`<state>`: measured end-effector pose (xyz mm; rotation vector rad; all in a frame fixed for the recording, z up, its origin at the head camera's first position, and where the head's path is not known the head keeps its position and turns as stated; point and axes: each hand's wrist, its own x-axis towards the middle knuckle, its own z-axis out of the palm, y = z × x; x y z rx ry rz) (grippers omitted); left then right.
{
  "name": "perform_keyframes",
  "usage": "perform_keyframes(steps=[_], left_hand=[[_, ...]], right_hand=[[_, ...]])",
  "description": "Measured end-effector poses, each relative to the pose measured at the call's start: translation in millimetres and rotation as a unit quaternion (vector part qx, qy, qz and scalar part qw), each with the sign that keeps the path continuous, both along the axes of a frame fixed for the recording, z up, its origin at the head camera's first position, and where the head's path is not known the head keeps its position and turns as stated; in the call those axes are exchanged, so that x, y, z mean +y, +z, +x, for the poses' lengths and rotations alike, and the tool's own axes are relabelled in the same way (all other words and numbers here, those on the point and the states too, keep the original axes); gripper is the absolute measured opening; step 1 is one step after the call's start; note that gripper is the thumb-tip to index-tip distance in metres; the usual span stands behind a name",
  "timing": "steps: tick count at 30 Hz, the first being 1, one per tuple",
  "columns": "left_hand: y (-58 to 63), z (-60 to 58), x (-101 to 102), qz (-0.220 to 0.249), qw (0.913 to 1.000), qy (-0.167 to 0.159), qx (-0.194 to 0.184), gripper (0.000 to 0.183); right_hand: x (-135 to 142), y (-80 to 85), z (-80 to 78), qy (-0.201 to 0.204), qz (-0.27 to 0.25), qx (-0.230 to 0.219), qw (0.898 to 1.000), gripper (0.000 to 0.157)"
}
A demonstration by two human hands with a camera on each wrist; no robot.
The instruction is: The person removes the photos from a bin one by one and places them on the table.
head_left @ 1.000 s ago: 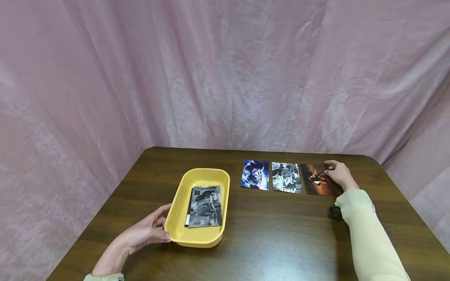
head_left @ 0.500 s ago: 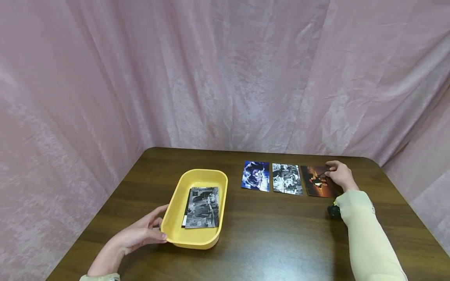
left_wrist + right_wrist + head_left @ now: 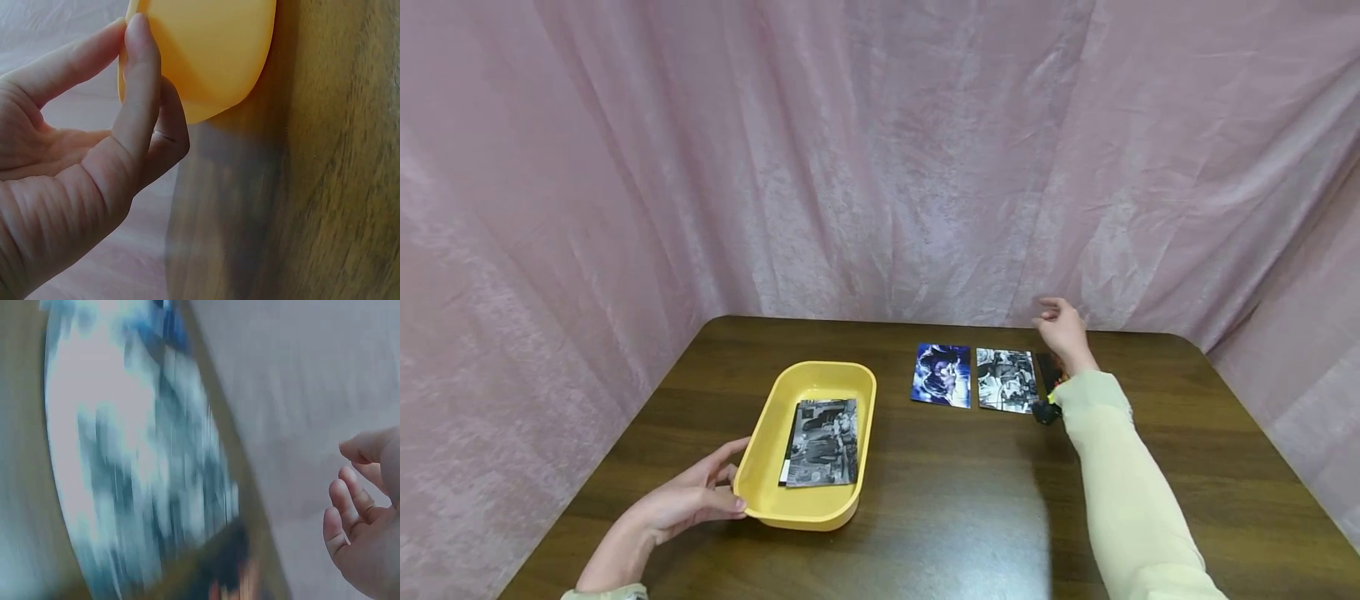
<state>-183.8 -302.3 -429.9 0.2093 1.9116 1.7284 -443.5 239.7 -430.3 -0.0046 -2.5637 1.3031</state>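
Observation:
My left hand [image 3: 685, 504] pinches the left rim of a yellow plastic basin [image 3: 766, 450] between thumb and fingers; the left wrist view shows the grip on its edge. Inside the basin lies a black-and-white photo card [image 3: 823, 443], overlapping another mostly hidden card. Raised over the far right of the table, my right hand [image 3: 1063, 332] has loosely bent fingers and holds nothing. Below it a dark orange photo card [image 3: 1049, 369] is largely covered by the wrist and sleeve. To its left lie a black-and-white photo card [image 3: 1006, 381] and a blue photo card [image 3: 942, 375].
The brown wooden table [image 3: 940, 483] ends at a pink curtain [image 3: 910, 167] that hangs behind it and along both sides. A small black device [image 3: 1047, 412] sits under the right wrist.
My right hand has let go of the dark orange card's right edge, risen and moved left over the row. The basin, with my left hand on it, appears slightly farther left.

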Motion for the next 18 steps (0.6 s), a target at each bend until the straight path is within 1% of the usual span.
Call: perform_keyframes(steps=[2, 4, 8, 10, 13, 15, 18], left_hand=[[-0.3, -0.6, 1.4, -0.003, 1.0, 0.0, 0.002, 0.1], [-0.7, -1.4, 2.8, -0.005, 1.0, 0.0, 0.006, 0.099], [-0.5, -2.7, 4.9, -0.019, 0.9997, 0.002, 0.017, 0.097], [-0.1, -2.8, 4.8, -0.025, 0.9995, 0.004, 0.02, 0.096], [0.8, -3.1, 4.7, -0.026, 0.9995, 0.007, 0.018, 0.094], [0.7, -3.5, 4.9, -0.024, 0.9995, 0.006, 0.019, 0.094], [0.6, -4.6, 6.0, -0.022, 0.9995, 0.009, 0.019, 0.095]], right_hand=[[-31.3, 8.7, -5.6, 0.02, -0.023, 0.009, 0.999, 0.047], [-62.1, 15.1, -8.5, 0.046, -0.049, 0.009, 0.998, 0.047], [-116.7, 19.0, -8.1, 0.082, -0.081, 0.001, 0.993, 0.046], [-141.7, 18.5, -5.1, 0.093, -0.092, -0.003, 0.991, 0.046], [-177.8, 18.0, 1.1, 0.098, -0.098, -0.009, 0.99, 0.044], [-201.9, 19.0, 6.5, 0.099, -0.104, -0.002, 0.99, 0.043], [-237.7, 21.7, 16.9, 0.111, -0.13, 0.018, 0.985, 0.04]])
